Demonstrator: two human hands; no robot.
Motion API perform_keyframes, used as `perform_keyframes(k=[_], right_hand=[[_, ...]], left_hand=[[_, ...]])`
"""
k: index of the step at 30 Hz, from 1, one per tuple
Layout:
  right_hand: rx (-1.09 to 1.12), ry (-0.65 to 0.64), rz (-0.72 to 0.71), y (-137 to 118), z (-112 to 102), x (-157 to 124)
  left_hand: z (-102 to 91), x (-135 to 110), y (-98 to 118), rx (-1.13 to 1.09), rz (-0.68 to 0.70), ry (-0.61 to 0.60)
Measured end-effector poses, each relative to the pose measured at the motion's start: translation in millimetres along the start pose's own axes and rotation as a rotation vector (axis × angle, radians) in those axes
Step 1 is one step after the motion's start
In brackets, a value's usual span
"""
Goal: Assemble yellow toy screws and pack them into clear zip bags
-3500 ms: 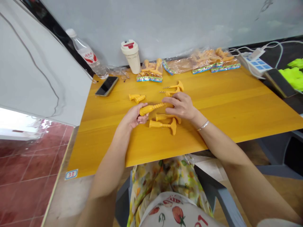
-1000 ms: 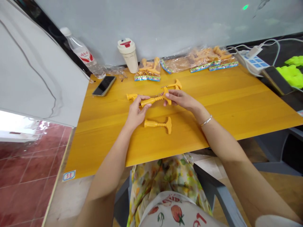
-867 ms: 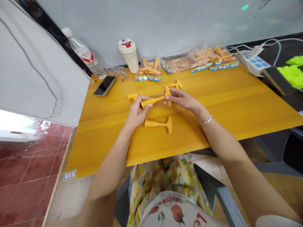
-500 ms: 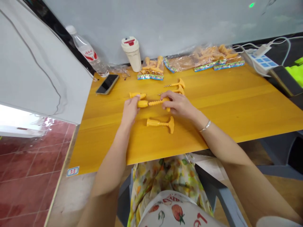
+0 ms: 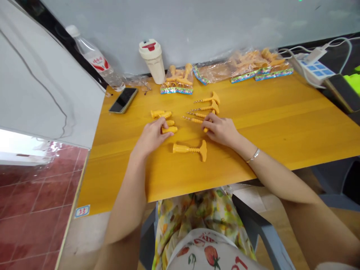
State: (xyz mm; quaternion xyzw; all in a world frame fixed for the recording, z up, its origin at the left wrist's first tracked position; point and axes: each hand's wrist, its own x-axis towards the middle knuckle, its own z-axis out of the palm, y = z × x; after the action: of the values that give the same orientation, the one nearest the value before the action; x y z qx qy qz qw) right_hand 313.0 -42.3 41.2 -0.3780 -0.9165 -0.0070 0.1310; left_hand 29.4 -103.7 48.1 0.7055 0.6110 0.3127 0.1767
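Left grip (image 5: 152, 137) lies open, palm down, resting against short ribbed yellow plastic handles (image 5: 156, 113). Right grip (image 5: 221, 130) is curled on the T-shaped yellow plastic head of a thin spiral metal bit (image 5: 194, 120). All lie on the yellow wooden tabletop (image 5: 281, 112). A complete yellow ribbed T-handled tool (image 5: 189, 148) lies just below, touching neither grip.

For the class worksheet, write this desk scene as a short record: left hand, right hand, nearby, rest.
Left hand: touching a yellow plastic cap
Right hand: on a T-handled gimlet with bare metal bit
Nearby: capped gimlet; uncapped gimlets
Rest: smartphone; bagged gimlets; water bottle
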Motion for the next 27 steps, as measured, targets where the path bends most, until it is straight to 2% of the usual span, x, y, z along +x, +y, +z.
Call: perform_keyframes(k=[5, 11, 23, 27], right_hand=[[-0.081, -0.175, 0.029, -7, -8, 1], [-0.118, -0.253, 0.042, -6, -15, -1], [-0.152, -0.284, 0.088, -8, -18, -3], [-0.148, -0.282, 0.131, -6, -21, -2]], left_hand=[[-0.6, 0, 3, 0.107, 0.037, -0.084], [-2.6, 0, 12, 0.229, -0.064, -0.202], [1.3, 0, 5, 0.254, -0.018, -0.199], [1.1, -2, 6, 0.262, 0.032, -0.148]])
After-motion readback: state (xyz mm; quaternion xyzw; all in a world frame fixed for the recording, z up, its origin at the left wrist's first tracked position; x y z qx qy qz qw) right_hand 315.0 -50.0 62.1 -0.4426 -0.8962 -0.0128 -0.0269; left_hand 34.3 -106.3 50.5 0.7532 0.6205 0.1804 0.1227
